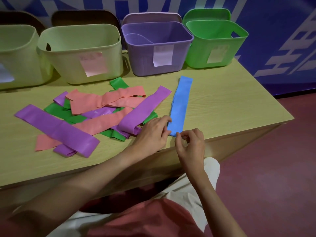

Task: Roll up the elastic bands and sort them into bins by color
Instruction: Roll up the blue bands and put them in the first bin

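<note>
Blue band (181,105) is lying flat and straight on the tabletop (230,103), its near end at the front edge. Left hand (153,132) and right hand (191,142) are both pinching that near end with curled fingers. Just left, a loose pile of purple, pink and green bands (95,113) is crowding the left hand. Bare tabletop is lying to the right of the band. Two pale yellow-green bins (80,53), a purple bin (156,47) and a green bin (216,43) are lining the rear edge against a blue wall. Floor is dark red.
</note>
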